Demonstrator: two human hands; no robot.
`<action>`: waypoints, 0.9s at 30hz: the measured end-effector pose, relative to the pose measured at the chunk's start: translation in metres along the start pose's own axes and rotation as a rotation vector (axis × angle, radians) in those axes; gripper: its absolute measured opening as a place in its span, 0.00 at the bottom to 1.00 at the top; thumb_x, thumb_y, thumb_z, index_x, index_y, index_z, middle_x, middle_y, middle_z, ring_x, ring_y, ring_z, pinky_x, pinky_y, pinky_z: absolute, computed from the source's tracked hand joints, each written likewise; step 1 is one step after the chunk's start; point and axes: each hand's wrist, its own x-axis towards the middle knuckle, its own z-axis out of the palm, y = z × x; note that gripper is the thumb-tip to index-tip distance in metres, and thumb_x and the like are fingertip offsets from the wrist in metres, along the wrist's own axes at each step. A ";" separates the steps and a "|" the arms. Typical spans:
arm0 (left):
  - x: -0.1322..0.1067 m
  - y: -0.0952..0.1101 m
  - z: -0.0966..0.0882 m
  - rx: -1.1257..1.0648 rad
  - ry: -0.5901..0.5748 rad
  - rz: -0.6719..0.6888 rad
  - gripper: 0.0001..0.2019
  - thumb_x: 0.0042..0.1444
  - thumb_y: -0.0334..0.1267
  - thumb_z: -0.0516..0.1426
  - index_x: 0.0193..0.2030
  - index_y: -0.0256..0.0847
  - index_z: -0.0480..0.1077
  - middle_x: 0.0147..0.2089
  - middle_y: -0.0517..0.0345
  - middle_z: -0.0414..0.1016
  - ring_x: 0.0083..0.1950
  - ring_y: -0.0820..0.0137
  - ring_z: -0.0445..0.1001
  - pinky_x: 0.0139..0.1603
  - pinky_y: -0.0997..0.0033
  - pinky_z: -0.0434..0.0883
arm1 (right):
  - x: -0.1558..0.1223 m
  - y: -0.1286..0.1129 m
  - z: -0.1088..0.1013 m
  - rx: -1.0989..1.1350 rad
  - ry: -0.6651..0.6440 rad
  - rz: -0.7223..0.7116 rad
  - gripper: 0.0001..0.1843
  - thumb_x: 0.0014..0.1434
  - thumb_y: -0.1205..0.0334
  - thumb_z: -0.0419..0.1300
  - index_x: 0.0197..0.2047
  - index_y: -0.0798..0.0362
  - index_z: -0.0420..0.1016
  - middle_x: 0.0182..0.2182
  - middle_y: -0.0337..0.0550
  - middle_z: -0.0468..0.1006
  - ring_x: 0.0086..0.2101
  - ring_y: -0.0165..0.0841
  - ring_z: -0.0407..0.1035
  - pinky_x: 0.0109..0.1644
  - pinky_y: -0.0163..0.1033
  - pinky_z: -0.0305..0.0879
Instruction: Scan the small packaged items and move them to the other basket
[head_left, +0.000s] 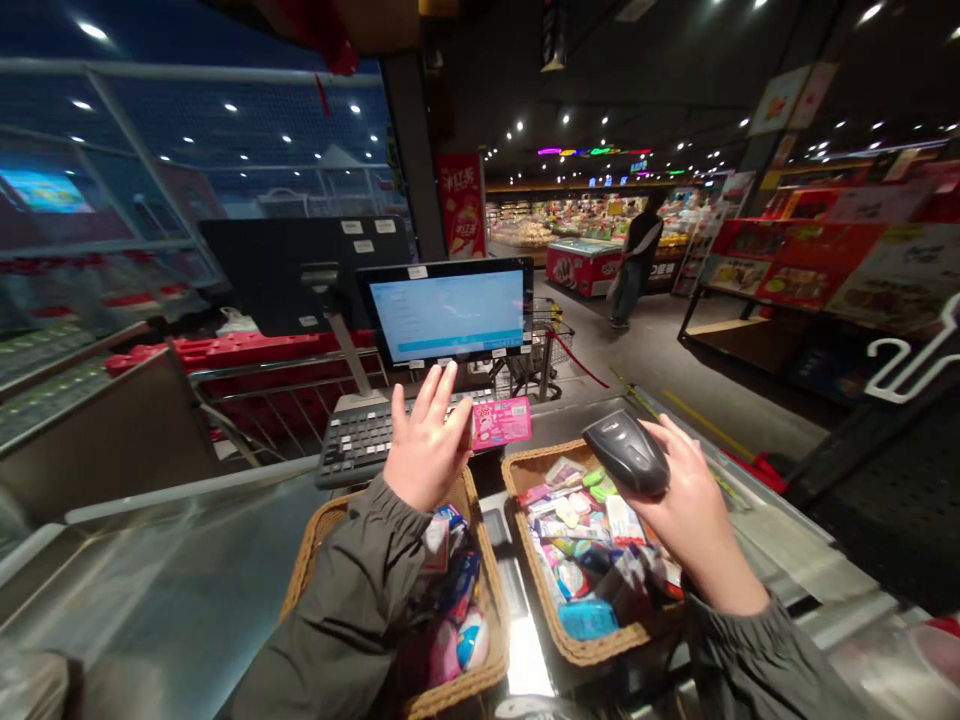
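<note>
1. Dark-ceilinged supermarket behind, spotlights glowing; up front, a shiny grey metal desk (187, 580) with a lit, black-framed screen (454, 315) beyond its far edge.
2. Left hand (429, 435): grip clamped at the thumb side on a flat, bright pink rectangular packet (504, 422), held up near the desk's far edge, just right of the black keyboard (356, 445).
3. Right hand (686, 500): grip wrapped round a rounded black plastic scanner (626, 452), up over the far right part of a tan woven basket (607, 648) full of colourful small packs.
4. And the key line: packet to the scanner's left, a clear gap between them! Its long axis runs side to side, free end towards the scanner. Left hand is the nearer, touching it.
5. Below the left forearm, a second tan woven basket (491, 560), partly covered by the sleeve.
</note>
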 end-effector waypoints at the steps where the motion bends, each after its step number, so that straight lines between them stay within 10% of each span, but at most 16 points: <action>1: -0.005 -0.006 -0.005 0.011 0.033 -0.019 0.23 0.55 0.37 0.61 0.58 0.40 0.69 0.75 0.38 0.44 0.75 0.50 0.46 0.69 0.30 0.45 | 0.004 -0.009 0.000 0.008 0.011 -0.025 0.20 0.56 0.51 0.60 0.48 0.52 0.72 0.55 0.57 0.73 0.63 0.59 0.58 0.62 0.74 0.52; 14: -0.049 -0.068 -0.056 0.134 0.123 -0.132 0.25 0.55 0.38 0.61 0.60 0.41 0.69 0.75 0.42 0.42 0.76 0.51 0.44 0.71 0.34 0.37 | 0.025 -0.120 0.001 0.104 -0.018 -0.298 0.23 0.56 0.52 0.62 0.53 0.51 0.71 0.59 0.55 0.68 0.66 0.58 0.51 0.65 0.74 0.45; 27: -0.074 -0.087 -0.070 0.128 0.091 -0.159 0.26 0.54 0.39 0.61 0.61 0.41 0.68 0.76 0.43 0.38 0.76 0.50 0.44 0.72 0.35 0.37 | 0.011 -0.162 0.004 0.134 -0.092 -0.325 0.23 0.56 0.57 0.62 0.55 0.50 0.71 0.58 0.56 0.69 0.66 0.57 0.52 0.64 0.74 0.48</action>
